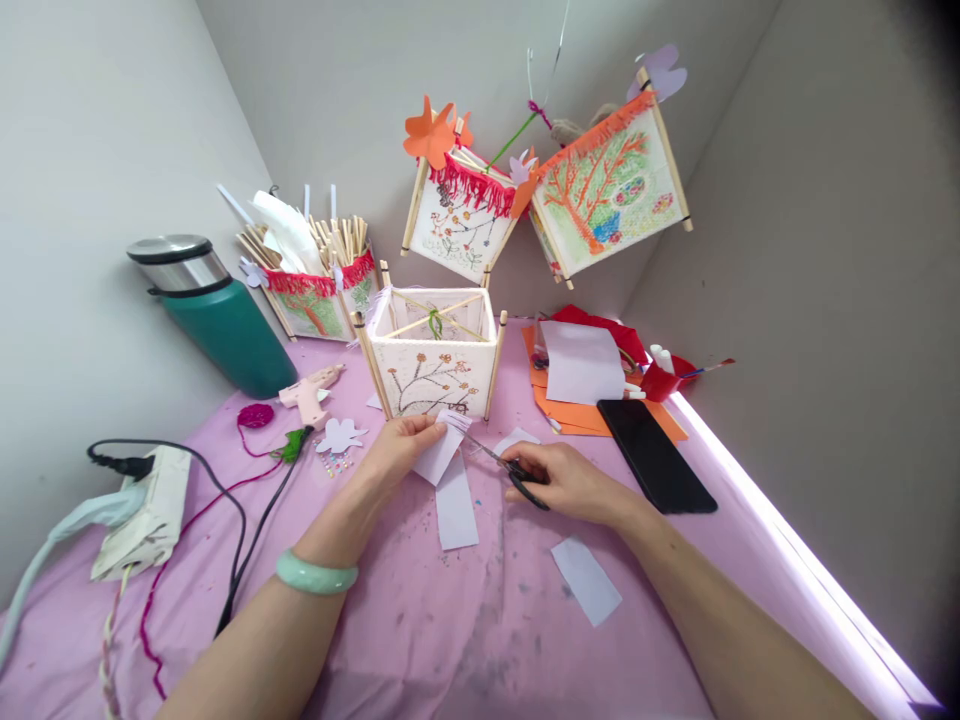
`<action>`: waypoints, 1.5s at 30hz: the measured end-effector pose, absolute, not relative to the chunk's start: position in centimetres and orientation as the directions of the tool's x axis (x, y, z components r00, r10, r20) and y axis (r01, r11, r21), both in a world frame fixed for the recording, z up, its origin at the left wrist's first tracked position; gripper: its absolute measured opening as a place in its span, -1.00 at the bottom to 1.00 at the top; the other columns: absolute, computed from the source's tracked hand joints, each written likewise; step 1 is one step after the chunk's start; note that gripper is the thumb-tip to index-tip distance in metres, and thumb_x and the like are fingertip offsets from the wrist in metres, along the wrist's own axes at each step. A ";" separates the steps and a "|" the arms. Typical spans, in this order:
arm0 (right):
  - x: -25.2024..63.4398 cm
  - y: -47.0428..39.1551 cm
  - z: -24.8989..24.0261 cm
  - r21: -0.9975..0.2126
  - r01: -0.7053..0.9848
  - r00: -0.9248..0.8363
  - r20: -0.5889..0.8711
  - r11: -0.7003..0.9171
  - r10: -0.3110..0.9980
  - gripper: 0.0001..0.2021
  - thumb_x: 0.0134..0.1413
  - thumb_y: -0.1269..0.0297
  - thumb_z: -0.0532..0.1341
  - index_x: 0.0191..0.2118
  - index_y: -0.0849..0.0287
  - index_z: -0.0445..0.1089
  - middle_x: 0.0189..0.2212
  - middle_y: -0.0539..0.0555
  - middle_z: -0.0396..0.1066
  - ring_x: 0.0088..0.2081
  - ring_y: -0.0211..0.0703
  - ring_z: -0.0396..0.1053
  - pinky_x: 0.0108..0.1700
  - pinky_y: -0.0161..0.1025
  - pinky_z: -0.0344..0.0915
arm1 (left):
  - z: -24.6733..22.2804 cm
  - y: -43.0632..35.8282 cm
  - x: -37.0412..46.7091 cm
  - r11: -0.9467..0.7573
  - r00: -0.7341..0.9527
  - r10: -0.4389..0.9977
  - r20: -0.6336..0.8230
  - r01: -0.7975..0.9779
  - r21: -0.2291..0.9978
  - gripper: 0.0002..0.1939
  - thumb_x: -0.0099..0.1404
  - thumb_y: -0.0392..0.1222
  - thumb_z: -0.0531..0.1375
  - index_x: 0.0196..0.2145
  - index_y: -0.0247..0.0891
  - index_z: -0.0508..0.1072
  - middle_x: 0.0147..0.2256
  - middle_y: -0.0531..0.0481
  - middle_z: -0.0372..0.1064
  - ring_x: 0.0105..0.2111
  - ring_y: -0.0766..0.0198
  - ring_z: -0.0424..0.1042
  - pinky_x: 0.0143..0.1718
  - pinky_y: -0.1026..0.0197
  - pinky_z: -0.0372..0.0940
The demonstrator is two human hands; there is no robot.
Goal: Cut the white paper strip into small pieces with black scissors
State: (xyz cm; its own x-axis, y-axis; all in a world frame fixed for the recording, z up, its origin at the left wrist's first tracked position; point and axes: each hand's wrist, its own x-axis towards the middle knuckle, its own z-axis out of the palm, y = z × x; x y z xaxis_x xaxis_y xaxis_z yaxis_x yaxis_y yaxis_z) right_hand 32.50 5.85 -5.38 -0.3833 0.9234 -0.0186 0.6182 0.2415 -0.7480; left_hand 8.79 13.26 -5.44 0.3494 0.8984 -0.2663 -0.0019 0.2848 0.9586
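Between thumb and fingers, my left hand [401, 455] grips a small piece of pale lilac paper [438, 456]. My right hand [559, 480] is closed around the black handles of a pair of scissors [523, 474]. Their blades point left and reach the paper's upper right edge, where thin slits show. Below lies a paper strip [456, 508], partly under the held piece. Another pale strip [586, 580] rests on the cloth nearer me. Just behind my hands stands a white box lantern [435, 375] with wooden corner sticks and a drawn branch.
At left are a glue gun [311, 393], a paper flower [341, 436], a power strip [146, 510] with cords and a teal bottle [232, 330]. A black phone [656, 455] and orange sheets [559, 418] lie at right. Decorated lanterns [600, 190] hang above.
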 end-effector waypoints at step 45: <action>32.4 6.0 -5.4 -0.715 0.637 -0.402 0.009 0.287 0.916 -0.82 0.11 0.22 0.25 -0.16 0.09 0.41 -0.45 -0.07 0.33 -0.43 -0.29 0.22 -0.37 -0.36 0.12 | -5.4 13.0 9.0 0.282 0.365 0.889 -0.277 0.042 0.959 -0.63 -0.06 0.04 0.40 -0.45 -0.36 0.52 -0.52 -0.10 0.47 -0.56 0.28 0.37 -0.49 0.25 0.18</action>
State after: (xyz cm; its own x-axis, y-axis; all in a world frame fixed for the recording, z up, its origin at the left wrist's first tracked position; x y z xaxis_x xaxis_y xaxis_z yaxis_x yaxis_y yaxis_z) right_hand 32.43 5.97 -5.45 -0.4020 0.9156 0.0095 0.6374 0.2872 -0.7150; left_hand 8.98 13.04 -5.43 0.3646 0.8889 -0.2774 0.0418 0.2820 0.9585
